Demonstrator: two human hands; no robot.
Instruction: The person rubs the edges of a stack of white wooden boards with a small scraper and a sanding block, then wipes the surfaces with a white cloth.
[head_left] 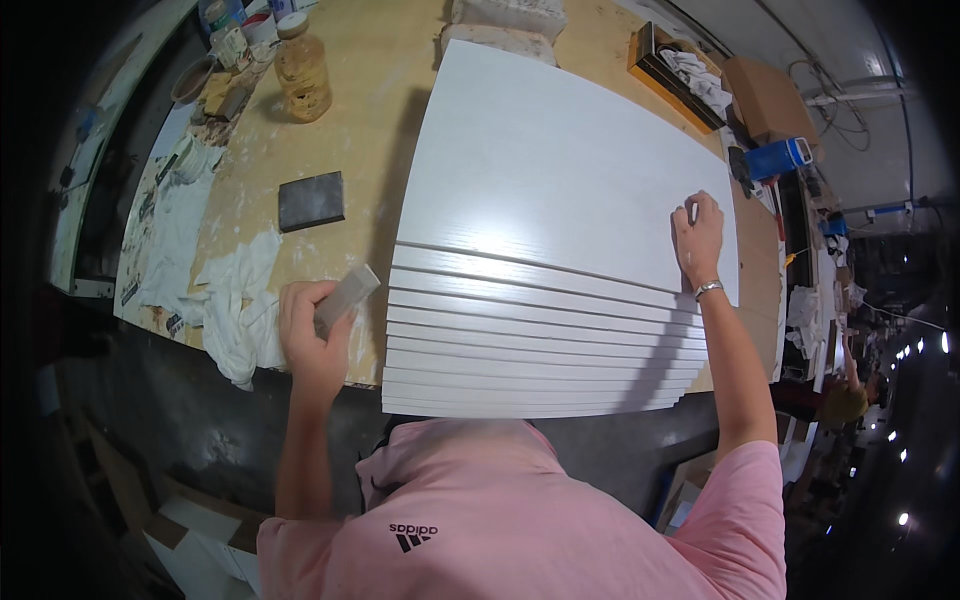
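My left hand is closed around a light grey rectangular block, which looks like a sanding block. It holds the block just off the left edge of a fanned stack of white panels. Over the right side of the top panel, my right hand has its fingers curled round a small white stick, of a kind I cannot make out. The panels lie staggered, their front edges showing as several steps toward me. A dark grey block lies flat on the table, left of the stack.
The wooden table is stained. White rags hang over its front left edge. A lidded jar stands at the back left among small containers. To the right are a box with cloth, a cardboard box and a blue container.
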